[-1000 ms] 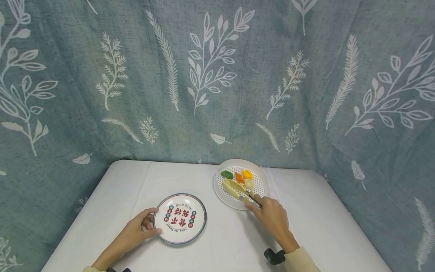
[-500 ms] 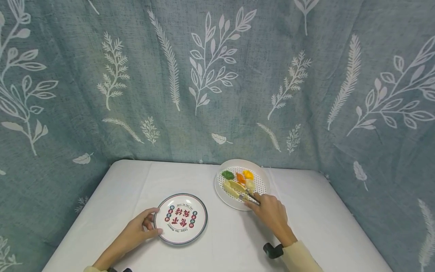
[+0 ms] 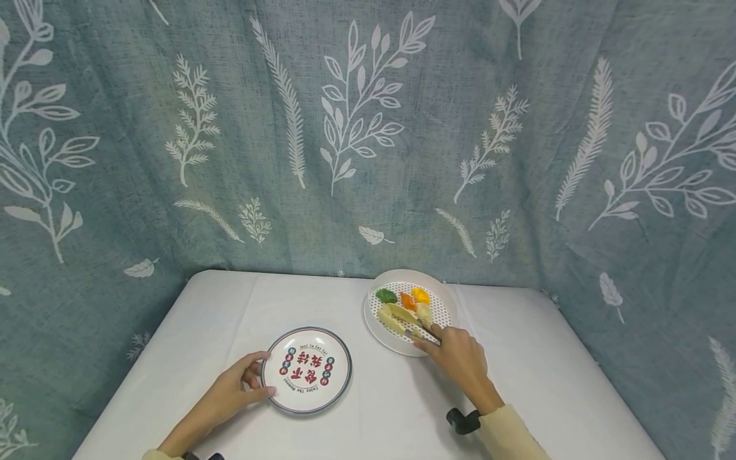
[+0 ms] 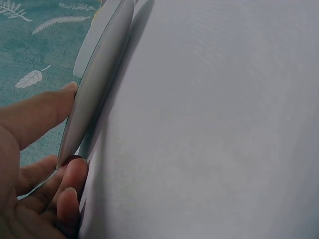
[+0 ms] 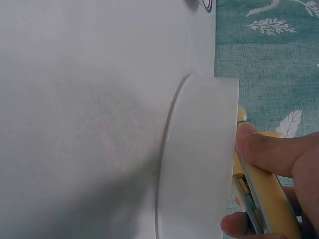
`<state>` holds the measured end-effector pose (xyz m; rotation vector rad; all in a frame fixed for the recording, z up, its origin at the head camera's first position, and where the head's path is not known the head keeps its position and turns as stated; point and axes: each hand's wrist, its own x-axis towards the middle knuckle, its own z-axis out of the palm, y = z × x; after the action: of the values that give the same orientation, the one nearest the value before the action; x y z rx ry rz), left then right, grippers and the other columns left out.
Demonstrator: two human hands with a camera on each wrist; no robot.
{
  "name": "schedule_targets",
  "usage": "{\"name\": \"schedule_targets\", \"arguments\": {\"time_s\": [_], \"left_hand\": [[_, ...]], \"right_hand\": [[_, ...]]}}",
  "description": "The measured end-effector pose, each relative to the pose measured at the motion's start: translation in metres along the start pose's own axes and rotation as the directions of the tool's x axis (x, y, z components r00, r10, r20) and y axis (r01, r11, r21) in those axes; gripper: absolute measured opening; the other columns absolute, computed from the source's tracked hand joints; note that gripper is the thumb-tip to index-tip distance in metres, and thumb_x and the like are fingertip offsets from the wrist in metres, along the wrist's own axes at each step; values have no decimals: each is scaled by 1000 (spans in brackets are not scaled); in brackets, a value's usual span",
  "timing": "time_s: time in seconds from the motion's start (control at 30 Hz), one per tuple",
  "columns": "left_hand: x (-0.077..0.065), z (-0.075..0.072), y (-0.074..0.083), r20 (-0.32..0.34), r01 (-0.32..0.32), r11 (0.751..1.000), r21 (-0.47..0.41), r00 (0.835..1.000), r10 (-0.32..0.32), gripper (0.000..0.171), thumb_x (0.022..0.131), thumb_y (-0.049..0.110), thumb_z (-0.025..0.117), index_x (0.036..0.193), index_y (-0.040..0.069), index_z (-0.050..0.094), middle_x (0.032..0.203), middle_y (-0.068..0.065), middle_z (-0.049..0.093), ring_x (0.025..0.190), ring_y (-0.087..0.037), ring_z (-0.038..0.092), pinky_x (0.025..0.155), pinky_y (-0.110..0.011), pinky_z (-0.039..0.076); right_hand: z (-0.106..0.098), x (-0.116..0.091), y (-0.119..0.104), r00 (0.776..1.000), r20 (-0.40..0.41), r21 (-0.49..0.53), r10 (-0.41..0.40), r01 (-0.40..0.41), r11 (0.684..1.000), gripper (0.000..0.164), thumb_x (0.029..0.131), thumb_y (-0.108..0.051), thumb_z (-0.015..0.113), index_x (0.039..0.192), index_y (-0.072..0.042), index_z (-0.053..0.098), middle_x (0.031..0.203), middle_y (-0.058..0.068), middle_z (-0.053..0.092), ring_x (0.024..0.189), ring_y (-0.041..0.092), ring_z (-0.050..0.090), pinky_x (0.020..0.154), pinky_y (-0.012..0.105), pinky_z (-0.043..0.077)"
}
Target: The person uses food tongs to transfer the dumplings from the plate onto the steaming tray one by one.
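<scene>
My left hand (image 3: 241, 381) holds the left rim of a round white plate (image 3: 282, 396) with a dark-edged rim and red lettering. The left wrist view shows the plate (image 4: 102, 79) from its side, the thumb at one face and curled fingers at its edge. My right hand (image 3: 459, 358) grips a pair of tongs (image 3: 400, 313) with pale yellow ends and metal handles. Their ends reach low over a white perforated round tray (image 3: 441, 316). Beside them in the tray lie a green piece (image 3: 386, 296), an orange piece (image 3: 407, 301), a yellow piece (image 3: 421, 295) and a pale piece (image 3: 423, 312).
A white cloth covers the table (image 3: 379, 409). Behind it and at both sides hangs a teal curtain (image 3: 287, 236) with white leaf prints. The tray stands near the table's back edge, right of and beyond the plate. A dark band (image 3: 463, 421) is on the right wrist.
</scene>
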<state>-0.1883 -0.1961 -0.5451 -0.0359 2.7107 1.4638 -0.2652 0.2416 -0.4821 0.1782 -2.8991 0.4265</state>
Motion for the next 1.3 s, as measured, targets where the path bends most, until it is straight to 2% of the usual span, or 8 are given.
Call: {"name": "schedule_targets", "arguments": {"time_s": [0.2,0.37,0.53,0.8,0.97,1.03,1.3], "left_hand": [[1,0,2,4,1,1000,-9,1000,-1,78,76,28,92,144,11,56,103,-1,59,83,-17,52,67,-27,45],[2,0,4,-12,-18,1000,-2,1000,18,78,76,25,92,143,8,56,102,-1,60,80,-17,52,65,-27,46],[2,0,6,-11,-15,1000,-4,1000,15,79,76,26,92,143,8,56,101,-1,61,80,-17,52,64,-27,46],[4,-2,8,-1,-8,1000,2,1000,8,80,76,28,92,144,9,55,104,-1,61,82,-17,52,66,-27,46],[5,-3,6,6,-9,1000,-3,1000,9,80,76,28,92,144,8,55,104,-2,61,83,-18,52,66,-27,46],[5,-3,5,7,-9,1000,-7,1000,9,80,76,28,92,144,8,55,104,-2,61,84,-18,52,66,-27,45],[5,-2,3,9,-6,1000,-14,1000,6,79,77,27,91,144,9,55,104,-2,61,84,-18,52,67,-27,46]], "right_hand": [[-4,1,1,999,-35,19,5,-5,1000,65,85,-55,79,129,-7,72,108,19,74,67,22,55,52,36,41],[-10,-1,2,999,-49,24,10,-9,1000,66,85,-56,79,131,-9,71,107,18,74,66,22,55,50,35,39],[-16,-5,2,997,-72,34,-4,7,999,65,85,-55,79,132,-12,71,92,11,72,64,20,52,50,35,38],[-16,-15,-9,997,-73,78,-25,31,996,66,85,-57,79,132,-11,71,79,2,66,63,17,46,50,33,35],[-13,-24,-18,994,-88,79,-70,77,994,62,81,-53,83,128,-14,74,64,-4,44,59,13,39,50,31,31],[-11,-28,-22,990,-100,75,-99,107,991,61,80,-53,84,127,-15,75,63,-6,40,57,11,37,49,29,29],[2,-47,-35,976,-111,118,-186,199,973,59,78,-56,84,122,-18,78,63,-16,42,55,3,35,47,24,32]]}}
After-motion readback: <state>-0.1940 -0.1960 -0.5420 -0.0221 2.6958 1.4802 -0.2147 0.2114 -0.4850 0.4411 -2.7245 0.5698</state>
